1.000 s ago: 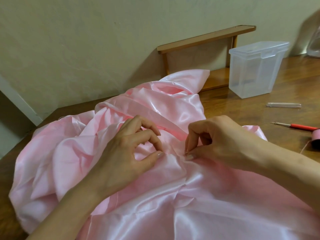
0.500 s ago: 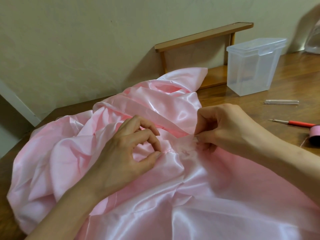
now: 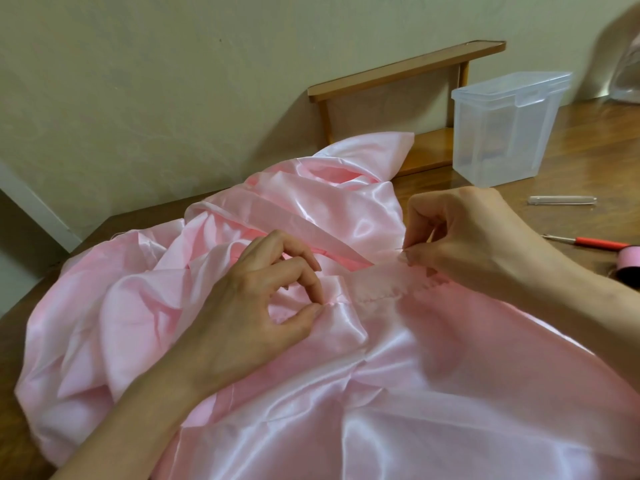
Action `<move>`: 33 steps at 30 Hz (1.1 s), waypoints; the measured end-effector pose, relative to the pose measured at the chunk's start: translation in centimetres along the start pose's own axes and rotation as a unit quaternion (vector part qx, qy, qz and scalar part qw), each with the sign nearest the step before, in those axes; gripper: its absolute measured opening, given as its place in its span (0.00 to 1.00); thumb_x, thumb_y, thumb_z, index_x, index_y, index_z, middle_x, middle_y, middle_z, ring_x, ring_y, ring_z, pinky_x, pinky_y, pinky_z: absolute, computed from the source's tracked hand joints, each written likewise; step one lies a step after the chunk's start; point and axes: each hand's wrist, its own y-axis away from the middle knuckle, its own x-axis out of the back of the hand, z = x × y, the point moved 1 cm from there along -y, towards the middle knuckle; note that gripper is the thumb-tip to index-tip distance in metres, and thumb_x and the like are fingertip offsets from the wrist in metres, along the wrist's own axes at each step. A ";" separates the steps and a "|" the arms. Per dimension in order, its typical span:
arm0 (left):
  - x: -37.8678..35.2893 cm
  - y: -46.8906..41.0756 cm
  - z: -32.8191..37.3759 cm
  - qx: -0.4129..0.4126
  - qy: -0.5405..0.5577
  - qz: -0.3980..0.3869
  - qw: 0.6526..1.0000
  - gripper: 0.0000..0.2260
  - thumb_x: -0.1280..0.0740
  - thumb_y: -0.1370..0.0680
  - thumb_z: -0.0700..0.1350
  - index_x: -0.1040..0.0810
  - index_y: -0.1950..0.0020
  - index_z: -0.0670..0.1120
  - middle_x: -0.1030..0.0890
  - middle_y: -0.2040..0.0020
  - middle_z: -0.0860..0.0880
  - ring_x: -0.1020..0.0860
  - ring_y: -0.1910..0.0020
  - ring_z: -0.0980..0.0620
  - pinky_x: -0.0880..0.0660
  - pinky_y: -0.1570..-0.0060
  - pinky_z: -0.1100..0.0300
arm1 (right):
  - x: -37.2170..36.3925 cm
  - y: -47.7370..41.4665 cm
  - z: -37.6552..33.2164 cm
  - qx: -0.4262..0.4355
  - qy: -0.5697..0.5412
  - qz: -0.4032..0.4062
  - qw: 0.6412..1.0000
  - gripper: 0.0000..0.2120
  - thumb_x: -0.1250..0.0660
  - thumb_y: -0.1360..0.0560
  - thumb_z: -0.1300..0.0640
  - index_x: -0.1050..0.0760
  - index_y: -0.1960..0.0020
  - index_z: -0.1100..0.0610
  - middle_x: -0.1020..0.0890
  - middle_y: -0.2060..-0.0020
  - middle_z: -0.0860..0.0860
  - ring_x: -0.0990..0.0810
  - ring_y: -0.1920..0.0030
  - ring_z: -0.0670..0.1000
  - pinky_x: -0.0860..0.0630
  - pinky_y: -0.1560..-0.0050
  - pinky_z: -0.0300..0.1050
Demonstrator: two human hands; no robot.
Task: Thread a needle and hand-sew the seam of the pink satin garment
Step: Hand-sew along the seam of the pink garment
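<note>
The pink satin garment (image 3: 415,393) lay heaped on the wooden table (image 3: 595,157). The left hand (image 3: 256,306) pinched a fold beside the seam (image 3: 377,296); the right hand (image 3: 464,244) pinched the needle (image 3: 401,250) at the cloth. Light, limp and slippery, the satin probably needed gripping close to the stitches.

Wooden table (image 3: 595,150) — pink satin garment (image 3: 450,375), clear box (image 3: 509,133), red-handled tool (image 3: 601,243), pink spool (image 3: 628,268) lie on it.

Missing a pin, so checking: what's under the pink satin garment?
Brown wooden table shows around the pink satin garment, whose far fold hides part of the low wooden shelf. Whatever lies beneath the fabric is covered.
</note>
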 end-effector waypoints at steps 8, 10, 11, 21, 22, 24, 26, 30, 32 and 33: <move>-0.2 0.0 0.0 0.001 -0.002 -0.013 1.000 0.04 0.35 0.31 0.53 0.23 0.61 0.54 0.27 0.50 0.59 0.28 0.48 0.56 0.33 0.52 0.73 | 0.4 -0.1 -0.1 0.002 -0.005 -0.011 1.000 0.12 0.27 0.33 0.66 0.24 0.69 0.53 0.20 0.72 0.42 0.22 0.75 0.44 0.22 0.69 0.44; -0.3 0.0 0.0 0.002 -0.006 -0.017 1.000 0.05 0.36 0.31 0.53 0.22 0.60 0.54 0.27 0.50 0.58 0.28 0.48 0.56 0.32 0.53 0.71 | 0.5 -0.1 -0.1 0.003 -0.005 -0.020 1.000 0.12 0.27 0.33 0.66 0.24 0.69 0.54 0.20 0.74 0.46 0.22 0.76 0.44 0.21 0.69 0.45; -0.3 0.0 0.0 0.002 -0.011 -0.019 1.000 0.05 0.36 0.31 0.53 0.22 0.60 0.54 0.27 0.50 0.58 0.28 0.47 0.56 0.32 0.53 0.69 | 0.5 -0.1 -0.1 0.005 0.002 -0.026 1.000 0.12 0.27 0.34 0.67 0.24 0.70 0.53 0.20 0.75 0.48 0.21 0.75 0.44 0.21 0.68 0.47; -0.8 -0.1 -0.1 -0.007 -0.052 -0.014 0.999 0.09 0.32 0.33 0.58 0.21 0.63 0.53 0.27 0.51 0.59 0.28 0.49 0.57 0.33 0.51 0.65 | 0.1 0.1 -0.7 0.064 0.058 -0.028 0.996 0.12 0.23 0.35 0.55 0.25 0.69 0.46 0.23 0.63 0.40 0.28 0.54 0.49 0.32 0.57 0.45; -0.9 -0.2 -0.1 -0.010 -0.055 -0.012 0.998 0.09 0.33 0.33 0.57 0.21 0.63 0.53 0.27 0.51 0.59 0.28 0.49 0.57 0.32 0.51 0.64 | 0.2 0.1 -1.0 0.077 0.057 -0.010 0.995 0.12 0.22 0.36 0.55 0.25 0.69 0.46 0.23 0.63 0.40 0.31 0.54 0.48 0.35 0.57 0.42; -1.0 -0.2 -0.1 -0.014 -0.062 -0.013 0.998 0.08 0.33 0.33 0.56 0.21 0.63 0.52 0.27 0.51 0.58 0.28 0.49 0.57 0.32 0.52 0.62 | 0.3 0.2 -1.5 0.099 0.041 0.019 0.994 0.13 0.22 0.36 0.58 0.25 0.69 0.47 0.23 0.67 0.40 0.31 0.58 0.43 0.36 0.61 0.33; -1.0 -0.3 -0.1 -0.015 -0.069 -0.014 0.997 0.08 0.33 0.32 0.55 0.21 0.63 0.52 0.27 0.51 0.59 0.28 0.50 0.58 0.31 0.52 0.61 | 0.2 0.6 -2.0 0.111 0.007 0.028 0.993 0.13 0.22 0.37 0.64 0.23 0.69 0.50 0.26 0.75 0.38 0.28 0.65 0.38 0.34 0.65 0.29; -1.0 -0.3 -0.2 -0.017 -0.065 -0.013 0.998 0.09 0.33 0.33 0.55 0.21 0.63 0.51 0.27 0.51 0.58 0.28 0.50 0.57 0.32 0.51 0.60 | -1.5 1.2 -2.5 0.120 -0.024 -0.005 0.993 0.15 0.26 0.35 0.68 0.25 0.67 0.50 0.25 0.77 0.41 0.24 0.65 0.41 0.29 0.67 0.35; -1.0 -0.2 -0.2 -0.016 -0.056 -0.012 0.998 0.08 0.33 0.33 0.54 0.21 0.62 0.51 0.27 0.51 0.58 0.28 0.49 0.57 0.32 0.51 0.60 | -2.9 1.2 -2.5 0.117 -0.028 -0.047 0.992 0.14 0.28 0.33 0.66 0.25 0.63 0.48 0.24 0.72 0.43 0.24 0.66 0.45 0.27 0.66 0.39; -1.0 -0.2 -0.2 -0.014 -0.052 -0.010 0.999 0.07 0.33 0.33 0.54 0.21 0.62 0.51 0.27 0.51 0.58 0.28 0.48 0.57 0.32 0.51 0.59 | -3.5 1.2 -2.5 0.113 -0.017 -0.068 0.991 0.12 0.27 0.33 0.63 0.24 0.60 0.47 0.24 0.70 0.43 0.25 0.66 0.44 0.27 0.64 0.41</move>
